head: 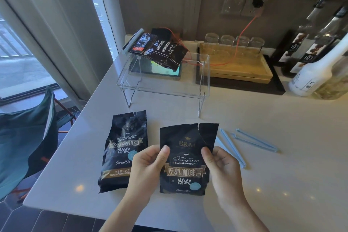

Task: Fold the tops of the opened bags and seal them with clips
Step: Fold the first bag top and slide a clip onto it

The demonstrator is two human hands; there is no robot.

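Counter clutter, far side of the worktop

A clear acrylic riser (165, 83) stands mid-counter with a tablet (165, 70) under it. To the right, a wooden tray (239, 68) lies on a dark mat (244, 85), with four upturned glasses (234, 40) lined up behind it. An orange cable (246, 28) hangs from the wall socket (257, 3). Syrup bottles (310, 43) crowd the far right, and there's a teal folding chair (26, 137) on the left.

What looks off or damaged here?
The held bag is ripped open raggedly, with a tear running down from its top edge. The second bag beside it has a small notch at its top. On the acrylic stand, a clipped bag lies askew. Nothing spilled.
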